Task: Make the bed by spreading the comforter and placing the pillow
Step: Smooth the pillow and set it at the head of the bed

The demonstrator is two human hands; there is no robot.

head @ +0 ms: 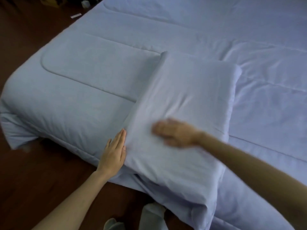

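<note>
Under the right grip [174, 132], the pillow [182, 90] abuts the flat left grip [113, 153].

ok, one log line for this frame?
phase: placing pillow | left hand: flat against pillow side | right hand: on pillow top, blurred | comforter: spread flat

Looks forward and steeply down from head height, close over the near edge of the pale blue quilted fabric comforter [79, 90]; catches dark brown wooden floor [33, 176] at left.

The pale blue quilted comforter [86, 77] lies spread over the bed, draping off its near edge. The matching pillow [186, 97] lies flat on it at that edge, askew.
</note>
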